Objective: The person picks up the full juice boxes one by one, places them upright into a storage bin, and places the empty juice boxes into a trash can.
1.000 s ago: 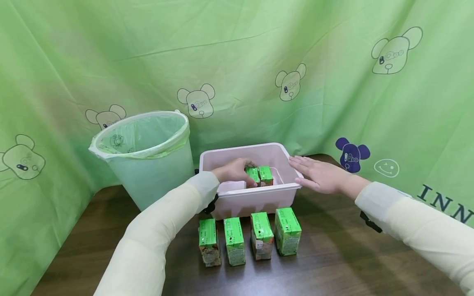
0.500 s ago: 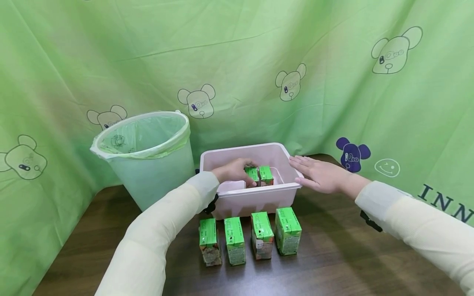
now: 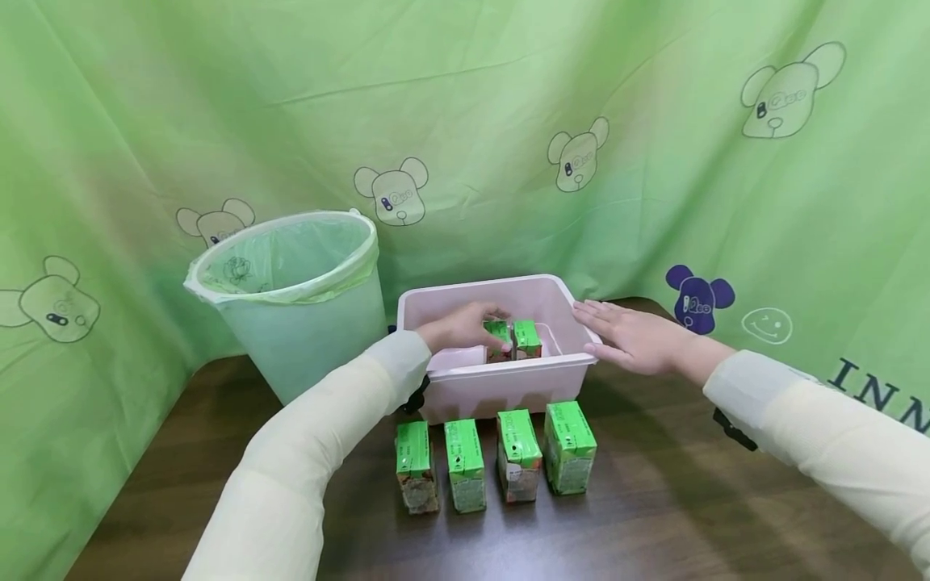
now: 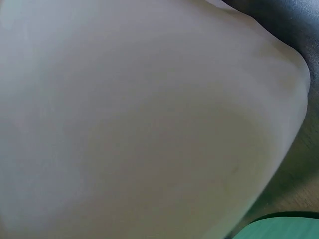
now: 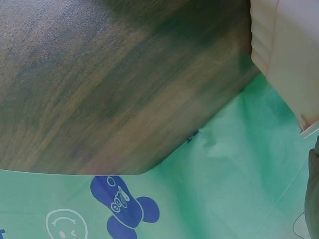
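While I have the left hand [image 3: 465, 326], fingers curled, round the left carton [image 3: 496, 330] inside the pink bin [image 3: 508, 390], thumb at its near end, the carton sits just right of the palm, top's long axis front to back; second carton [image 3: 526, 333] just beyond; right hand [image 3: 643, 339] farther off, fingers straight against the bin's right rim, gripping nothing; four cartons [image 3: 519, 436] on the table [image 3: 639, 516] in front.

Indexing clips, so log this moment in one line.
left hand: grips carton in pink tub; right hand: touches its rim; four cartons: on table
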Action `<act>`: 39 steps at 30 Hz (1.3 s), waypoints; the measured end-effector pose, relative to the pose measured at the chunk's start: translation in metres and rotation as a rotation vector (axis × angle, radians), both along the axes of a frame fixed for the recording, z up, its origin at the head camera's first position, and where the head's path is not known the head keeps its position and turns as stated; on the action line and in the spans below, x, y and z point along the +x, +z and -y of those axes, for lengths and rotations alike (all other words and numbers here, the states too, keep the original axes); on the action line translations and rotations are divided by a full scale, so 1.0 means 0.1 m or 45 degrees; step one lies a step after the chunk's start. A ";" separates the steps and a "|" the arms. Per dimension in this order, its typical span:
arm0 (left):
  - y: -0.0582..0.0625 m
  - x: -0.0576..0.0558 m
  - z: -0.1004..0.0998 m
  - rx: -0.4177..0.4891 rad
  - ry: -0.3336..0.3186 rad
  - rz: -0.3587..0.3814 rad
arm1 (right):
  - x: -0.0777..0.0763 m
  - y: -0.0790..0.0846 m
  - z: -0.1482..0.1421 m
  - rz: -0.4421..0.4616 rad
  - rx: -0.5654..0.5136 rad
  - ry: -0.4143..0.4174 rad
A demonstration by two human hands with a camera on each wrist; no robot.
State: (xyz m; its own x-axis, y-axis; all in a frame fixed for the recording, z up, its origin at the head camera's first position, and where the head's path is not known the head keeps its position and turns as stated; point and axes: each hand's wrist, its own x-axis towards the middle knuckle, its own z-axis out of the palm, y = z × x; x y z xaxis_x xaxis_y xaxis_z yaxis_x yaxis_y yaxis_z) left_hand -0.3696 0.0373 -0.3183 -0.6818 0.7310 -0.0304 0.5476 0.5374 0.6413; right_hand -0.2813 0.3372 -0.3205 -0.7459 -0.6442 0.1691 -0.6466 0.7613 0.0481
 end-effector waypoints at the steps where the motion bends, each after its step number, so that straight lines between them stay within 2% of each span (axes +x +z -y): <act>1: 0.02 0.00 0.01 0.004 -0.005 0.004 | 0.00 0.00 0.00 0.004 -0.001 -0.005; 10: 0.18 0.06 0.11 0.035 -0.034 0.007 | -0.02 -0.03 -0.04 0.019 -0.003 -0.022; 15: 0.27 0.17 0.24 0.077 -0.053 -0.004 | -0.02 -0.05 -0.05 0.017 -0.008 -0.017; 20: 0.34 0.28 0.40 0.153 -0.051 -0.060 | -0.02 -0.06 -0.05 0.025 -0.008 -0.022; 24: 0.34 0.39 0.55 0.223 -0.059 -0.116 | -0.02 -0.07 -0.03 0.028 -0.010 -0.013; 27: 0.33 0.49 0.67 0.280 -0.066 -0.120 | -0.03 -0.08 -0.02 0.027 -0.008 -0.011; 39: 0.28 0.92 1.13 0.526 -0.042 0.002 | -0.04 -0.02 -0.02 0.026 -0.004 -0.019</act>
State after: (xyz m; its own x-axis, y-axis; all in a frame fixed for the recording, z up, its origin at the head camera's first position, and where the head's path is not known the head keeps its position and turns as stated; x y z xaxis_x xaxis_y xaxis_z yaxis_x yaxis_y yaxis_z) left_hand -0.2776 -0.0758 -0.2907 -0.6578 0.7035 0.2690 0.5593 0.2170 0.8000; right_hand -0.2851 0.3391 -0.3229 -0.7587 -0.6326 0.1558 -0.6361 0.7709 0.0325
